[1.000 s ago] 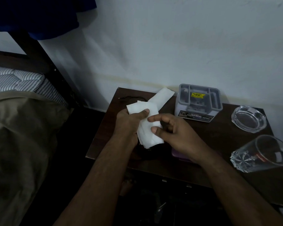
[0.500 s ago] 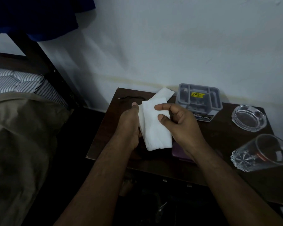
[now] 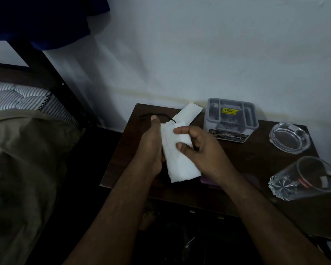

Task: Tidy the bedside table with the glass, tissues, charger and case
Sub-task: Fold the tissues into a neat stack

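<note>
Left hand [image 3: 151, 148] grips the folded tissues [image 3: 180, 159] above the tabletop [image 3: 256, 159]; right hand [image 3: 203, 152] pinches them at three o'clock. Soft, light, tear-prone: best held across the fold. The tipped glass [image 3: 304, 178] looks fragile.

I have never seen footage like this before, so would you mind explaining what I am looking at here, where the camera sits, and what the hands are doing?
There is no machine: these are a person's two bare hands, filmed by one wide-angle camera worn on the head, looking forward and down.

The left hand and right hand together hold a stack of white tissues above a dark wooden bedside table. One more tissue lies on the table behind them, over a thin black cable.

Also on the table: a grey plastic organiser with a yellow price sticker, a glass ashtray, and a drinking glass lying on its side. Something purple shows under the right wrist; I cannot tell what it is.

A bed is on the left.
</note>
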`<state>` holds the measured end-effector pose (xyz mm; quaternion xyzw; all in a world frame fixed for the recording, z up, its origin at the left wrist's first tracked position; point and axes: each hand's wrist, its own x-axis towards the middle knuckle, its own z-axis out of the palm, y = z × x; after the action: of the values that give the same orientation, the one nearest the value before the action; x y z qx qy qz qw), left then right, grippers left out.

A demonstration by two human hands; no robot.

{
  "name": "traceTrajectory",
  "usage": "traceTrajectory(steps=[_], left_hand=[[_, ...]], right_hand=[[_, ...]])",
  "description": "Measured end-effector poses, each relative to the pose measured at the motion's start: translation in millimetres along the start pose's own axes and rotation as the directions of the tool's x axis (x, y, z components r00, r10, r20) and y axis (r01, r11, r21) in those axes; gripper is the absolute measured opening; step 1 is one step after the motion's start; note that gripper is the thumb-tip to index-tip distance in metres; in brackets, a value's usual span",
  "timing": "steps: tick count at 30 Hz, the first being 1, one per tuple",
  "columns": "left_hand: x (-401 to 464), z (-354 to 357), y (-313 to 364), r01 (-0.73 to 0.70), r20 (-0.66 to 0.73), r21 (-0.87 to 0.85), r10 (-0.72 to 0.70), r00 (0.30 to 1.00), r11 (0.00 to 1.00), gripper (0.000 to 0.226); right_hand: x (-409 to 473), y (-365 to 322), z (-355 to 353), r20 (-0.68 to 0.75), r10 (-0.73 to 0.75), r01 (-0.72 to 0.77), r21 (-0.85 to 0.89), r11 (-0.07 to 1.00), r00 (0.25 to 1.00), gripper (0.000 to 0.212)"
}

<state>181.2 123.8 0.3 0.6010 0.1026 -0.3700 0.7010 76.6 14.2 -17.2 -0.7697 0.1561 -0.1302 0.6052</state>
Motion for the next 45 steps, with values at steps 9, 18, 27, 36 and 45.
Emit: traceTrajectory(steps=[9, 18, 27, 36, 45], left_hand=[[-1, -5, -5, -0.113, 0.158, 0.087, 0.099, 0.982, 0.990, 0.027], [-2, 0, -4, -0.218, 0.218, 0.136, 0.186, 0.958, 0.966, 0.028], [22, 17, -3, -0.385, 0.021, 0.455, 0.422, 0.906, 0.803, 0.030], [91, 57, 0, -0.481, 0.280, 0.860, 0.630, 0.724, 0.171, 0.028], [119, 62, -7, -0.142, 0.147, 0.989, 0.538, 0.830, -0.050, 0.033]], right_hand=[[3, 2, 0, -0.044, -0.100, 0.091, -0.175, 0.980, 0.994, 0.057], [5, 4, -5, 0.007, 0.255, -0.252, 0.193, 0.948, 0.967, 0.038], [8, 5, -21, -0.449, 0.042, -0.092, -0.091, 0.992, 0.893, 0.014], [11, 11, -24, -0.482, 0.185, -0.172, 0.073, 0.982, 0.856, 0.012], [25, 16, -22, -0.468, 0.217, -0.188, 0.109, 0.976, 0.857, 0.011]])
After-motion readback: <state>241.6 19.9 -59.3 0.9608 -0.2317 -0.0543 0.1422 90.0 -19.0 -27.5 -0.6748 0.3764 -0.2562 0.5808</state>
